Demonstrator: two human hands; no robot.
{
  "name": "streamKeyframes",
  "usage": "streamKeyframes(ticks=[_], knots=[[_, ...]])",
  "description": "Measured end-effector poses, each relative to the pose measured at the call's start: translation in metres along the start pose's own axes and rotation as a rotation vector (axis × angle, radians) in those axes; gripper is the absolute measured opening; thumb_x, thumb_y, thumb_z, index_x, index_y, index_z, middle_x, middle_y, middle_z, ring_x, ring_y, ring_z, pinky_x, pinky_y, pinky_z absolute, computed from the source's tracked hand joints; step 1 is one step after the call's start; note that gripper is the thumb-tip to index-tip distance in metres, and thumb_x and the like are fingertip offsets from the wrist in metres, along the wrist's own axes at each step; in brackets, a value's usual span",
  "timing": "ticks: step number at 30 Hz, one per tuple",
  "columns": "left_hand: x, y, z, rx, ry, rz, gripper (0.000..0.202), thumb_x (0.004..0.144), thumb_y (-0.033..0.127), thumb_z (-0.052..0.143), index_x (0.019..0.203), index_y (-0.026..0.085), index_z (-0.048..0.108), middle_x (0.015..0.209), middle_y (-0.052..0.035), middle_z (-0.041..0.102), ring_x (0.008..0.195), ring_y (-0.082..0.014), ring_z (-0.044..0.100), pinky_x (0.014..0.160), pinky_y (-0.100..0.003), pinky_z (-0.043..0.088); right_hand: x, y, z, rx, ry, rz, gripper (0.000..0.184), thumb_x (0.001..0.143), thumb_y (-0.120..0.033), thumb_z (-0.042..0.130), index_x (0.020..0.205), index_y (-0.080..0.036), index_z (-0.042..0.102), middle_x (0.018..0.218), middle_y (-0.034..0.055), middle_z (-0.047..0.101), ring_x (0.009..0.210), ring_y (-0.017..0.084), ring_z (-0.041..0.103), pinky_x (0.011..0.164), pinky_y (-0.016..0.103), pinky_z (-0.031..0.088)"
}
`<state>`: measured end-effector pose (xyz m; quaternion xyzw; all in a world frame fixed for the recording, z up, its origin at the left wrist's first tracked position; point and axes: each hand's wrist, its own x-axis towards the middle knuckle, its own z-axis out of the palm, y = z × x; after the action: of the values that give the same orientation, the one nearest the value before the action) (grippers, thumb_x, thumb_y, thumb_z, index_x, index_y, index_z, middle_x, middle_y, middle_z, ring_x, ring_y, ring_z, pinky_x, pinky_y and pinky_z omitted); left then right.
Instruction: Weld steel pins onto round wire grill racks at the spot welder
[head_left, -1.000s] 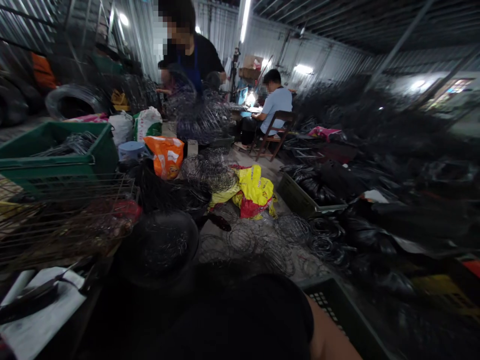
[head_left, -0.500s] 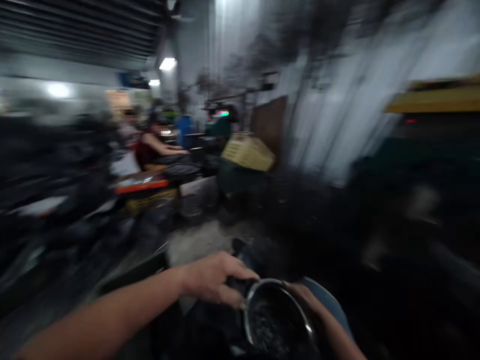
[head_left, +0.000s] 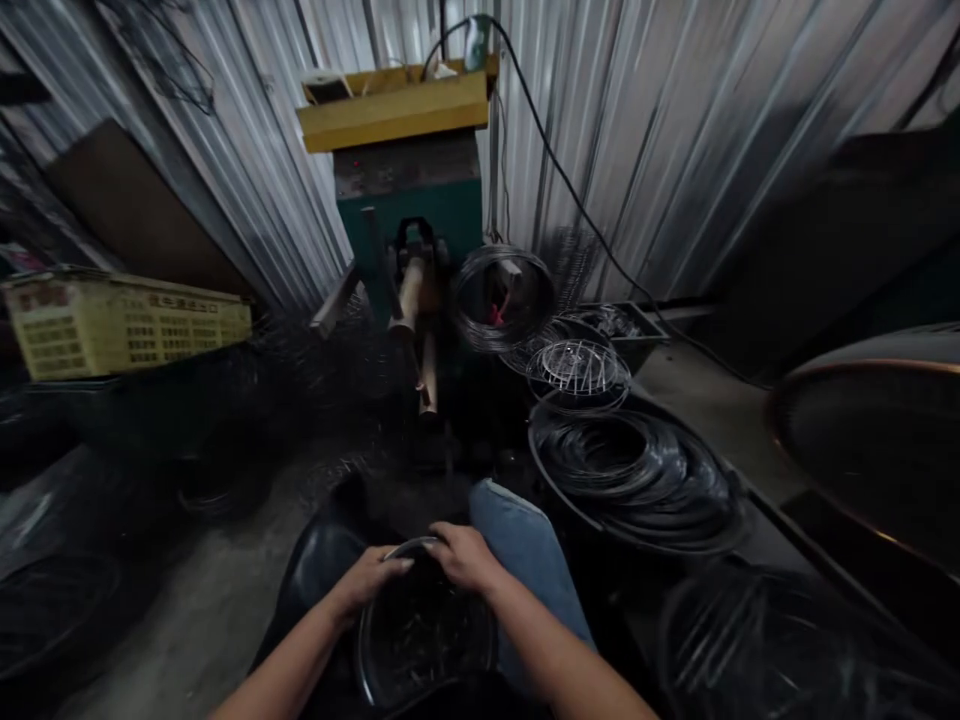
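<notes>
Low in the head view, both my hands grip the far rim of a round metal bowl [head_left: 424, 640] that rests on my lap. My left hand [head_left: 367, 580] holds the rim on the left, fingers curled over it. My right hand [head_left: 465, 556] clasps the rim on the right. The bowl holds small dark metal pieces. My knee in blue jeans [head_left: 525, 545] shows just beyond it. Ahead stands a green machine [head_left: 409, 215] with a yellow top and wooden handles.
A big pile of black wire rings [head_left: 637, 480] lies to the right, with a small wire basket frame [head_left: 577, 368] and a wire coil [head_left: 499, 300] behind it. A yellow crate [head_left: 120, 320] sits at left. Corrugated metal walls close the back. A large dark round pan [head_left: 877, 440] is at far right.
The view has swung from the workshop floor with other people round to the green machine at the wall. The bowl, not visible a second ago, came into both hands and stays gripped.
</notes>
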<state>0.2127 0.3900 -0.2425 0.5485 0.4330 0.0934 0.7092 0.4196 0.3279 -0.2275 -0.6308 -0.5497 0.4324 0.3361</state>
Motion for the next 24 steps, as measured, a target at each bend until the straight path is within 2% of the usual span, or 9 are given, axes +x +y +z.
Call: streamKeyframes(ticks=[3, 6, 12, 14, 16, 18, 20, 22, 24], knots=[[0.009, 0.023, 0.017, 0.01, 0.011, 0.02, 0.063, 0.065, 0.058, 0.081, 0.105, 0.009, 0.077, 0.092, -0.0118, 0.076, 0.085, -0.0266, 0.07, 0.082, -0.036, 0.053, -0.006, 0.01, -0.02, 0.078, 0.113, -0.049, 0.041, 0.09, -0.054, 0.054, 0.103, -0.024, 0.079, 0.103, 0.008, 0.077, 0.104, 0.025, 0.069, 0.097, 0.034, 0.049], [0.011, 0.042, 0.035, 0.061, 0.014, 0.053, 0.058, 0.067, 0.055, 0.079, 0.105, 0.011, 0.078, 0.092, -0.0094, 0.076, 0.088, -0.0259, 0.069, 0.083, -0.035, 0.052, -0.013, 0.017, -0.033, 0.134, 0.16, -0.116, 0.043, 0.092, -0.052, 0.049, 0.1, -0.024, 0.079, 0.099, 0.0067, 0.077, 0.093, 0.023, 0.071, 0.088, 0.033, 0.053], [0.002, 0.054, 0.05, 0.268, 0.074, 0.155, 0.04, 0.073, 0.045, 0.072, 0.099, 0.015, 0.078, 0.089, -0.0055, 0.076, 0.086, -0.0234, 0.068, 0.081, -0.032, 0.053, -0.023, 0.024, -0.039, 0.172, 0.193, -0.214, 0.03, 0.085, -0.035, 0.052, 0.092, -0.022, 0.078, 0.083, 0.0046, 0.075, 0.079, 0.023, 0.07, 0.077, 0.031, 0.054], [0.001, 0.055, 0.05, 0.378, 0.128, 0.223, 0.037, 0.073, 0.041, 0.07, 0.1, 0.017, 0.078, 0.096, -0.0057, 0.077, 0.094, -0.0251, 0.069, 0.088, -0.033, 0.053, -0.022, 0.024, -0.036, 0.174, 0.202, -0.218, 0.028, 0.084, -0.033, 0.052, 0.091, -0.022, 0.077, 0.081, 0.0041, 0.074, 0.077, 0.022, 0.07, 0.075, 0.031, 0.055], [0.0, 0.054, 0.048, 0.495, 0.23, 0.278, 0.039, 0.071, 0.038, 0.07, 0.104, 0.021, 0.079, 0.106, -0.0062, 0.077, 0.107, -0.0273, 0.067, 0.099, -0.036, 0.05, -0.021, 0.025, -0.029, 0.197, 0.242, -0.22, 0.03, 0.085, -0.036, 0.053, 0.097, -0.021, 0.076, 0.087, 0.0058, 0.076, 0.082, 0.023, 0.072, 0.078, 0.032, 0.056], [0.0, 0.053, 0.043, 0.58, 0.328, 0.306, 0.043, 0.069, 0.036, 0.069, 0.109, 0.024, 0.079, 0.114, -0.007, 0.076, 0.112, -0.0284, 0.066, 0.105, -0.037, 0.048, -0.021, 0.029, -0.018, 0.268, 0.351, -0.208, 0.035, 0.086, -0.042, 0.056, 0.105, -0.019, 0.076, 0.098, 0.0092, 0.077, 0.091, 0.025, 0.073, 0.086, 0.034, 0.057], [0.001, 0.052, 0.036, 0.606, 0.375, 0.339, 0.044, 0.07, 0.037, 0.068, 0.111, 0.025, 0.079, 0.114, -0.0082, 0.076, 0.11, -0.0281, 0.068, 0.104, -0.037, 0.05, -0.022, 0.038, -0.011, 0.356, 0.495, -0.177, 0.041, 0.085, -0.048, 0.061, 0.111, -0.018, 0.075, 0.106, 0.012, 0.077, 0.099, 0.028, 0.073, 0.094, 0.038, 0.057], [0.003, 0.051, 0.027, 0.6, 0.378, 0.38, 0.042, 0.072, 0.039, 0.068, 0.109, 0.024, 0.08, 0.11, -0.0091, 0.077, 0.105, -0.0271, 0.07, 0.1, -0.036, 0.053, -0.021, 0.049, -0.017, 0.387, 0.616, -0.131, 0.044, 0.084, -0.05, 0.065, 0.114, -0.02, 0.075, 0.112, 0.0126, 0.076, 0.106, 0.029, 0.071, 0.1, 0.041, 0.054], [0.006, 0.051, 0.017, 0.575, 0.366, 0.394, 0.04, 0.073, 0.041, 0.069, 0.107, 0.024, 0.081, 0.108, -0.0093, 0.077, 0.103, -0.0272, 0.071, 0.097, -0.035, 0.055, -0.013, 0.059, -0.044, 0.342, 0.715, -0.07, 0.046, 0.08, -0.05, 0.068, 0.115, -0.021, 0.075, 0.116, 0.0119, 0.075, 0.112, 0.03, 0.069, 0.102, 0.043, 0.053]])
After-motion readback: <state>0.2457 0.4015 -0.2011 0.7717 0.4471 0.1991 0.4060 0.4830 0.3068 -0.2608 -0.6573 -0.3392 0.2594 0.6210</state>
